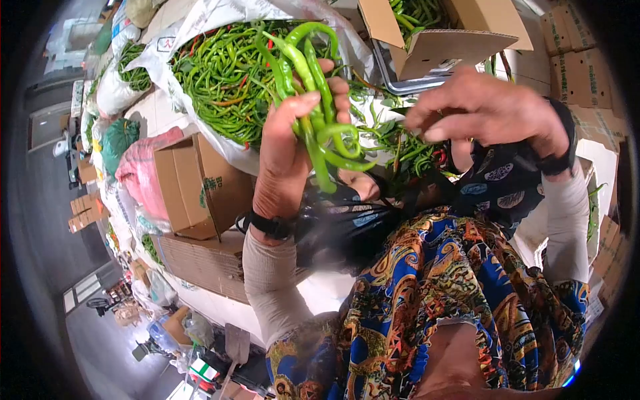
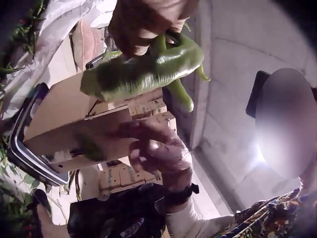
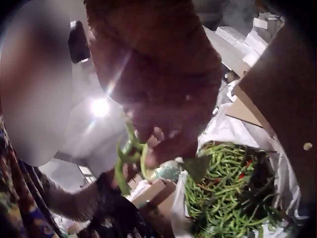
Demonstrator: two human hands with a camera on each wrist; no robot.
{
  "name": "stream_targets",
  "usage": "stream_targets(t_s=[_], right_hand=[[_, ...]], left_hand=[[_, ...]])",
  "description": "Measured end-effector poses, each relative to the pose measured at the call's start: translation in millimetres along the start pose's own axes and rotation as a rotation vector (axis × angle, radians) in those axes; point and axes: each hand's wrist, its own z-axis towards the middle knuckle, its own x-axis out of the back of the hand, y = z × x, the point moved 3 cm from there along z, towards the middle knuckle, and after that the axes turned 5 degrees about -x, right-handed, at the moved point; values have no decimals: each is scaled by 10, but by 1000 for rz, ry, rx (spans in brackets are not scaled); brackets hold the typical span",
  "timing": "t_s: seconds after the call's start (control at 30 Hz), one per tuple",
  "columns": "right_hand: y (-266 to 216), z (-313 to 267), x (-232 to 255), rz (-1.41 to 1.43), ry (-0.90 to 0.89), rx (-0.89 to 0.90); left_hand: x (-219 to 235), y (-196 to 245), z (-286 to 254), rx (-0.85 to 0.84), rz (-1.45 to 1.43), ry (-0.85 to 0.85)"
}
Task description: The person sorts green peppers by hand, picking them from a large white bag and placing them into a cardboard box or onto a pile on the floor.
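Note:
My left hand [image 1: 283, 143] is raised and grips a bunch of long green chili peppers [image 1: 313, 87], its thumb across them. Some pepper tips curl out below the hand. In the left wrist view one wide pepper [image 2: 143, 74] fills the space under the fingers. To the right, my right hand [image 1: 490, 110] hovers apart from the bunch, fingers loosely bent. A blurred dark green scrap [image 2: 89, 146], leaf-like, shows just off its fingertips. Behind the left hand lies a big white sack [image 1: 200, 23] full of green chilies [image 1: 223, 87] with a few red ones.
An open cardboard box [image 1: 453, 57] with green peppers stands at the upper right on a grey-rimmed tray [image 1: 400, 87]. Loose peppers and leaves [image 1: 413, 150] lie below the hands. At left are another open box [image 1: 190, 183], flattened cardboard [image 1: 200, 267] and a pink sack [image 1: 143, 170].

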Motion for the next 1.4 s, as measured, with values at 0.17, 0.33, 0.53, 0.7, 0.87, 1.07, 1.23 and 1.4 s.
stream_targets(t_s=[0.17,0.33,0.53,0.7,0.87,1.07,1.23,1.4], right_hand=[[226,282,-323,222,172,-123],[249,667,-554,480,236,127],[240,769,-672,669,391,203],[220,625,-448,759,396,210],[187,697,-389,620,492,168],[157,866,-402,376,560,159],[240,951,-452,400,701,288],[257,872,-347,348,414,220]], left_hand=[[-28,-77,73,-86,-121,11],[-49,-115,127,-123,-196,-70],[-59,-93,147,-196,-100,27],[-80,-79,122,-211,-131,-55],[-152,-143,141,-140,-68,-111],[-179,-166,174,-167,79,-105],[-98,-193,142,-157,29,-1],[-118,-199,175,-183,42,-13]])
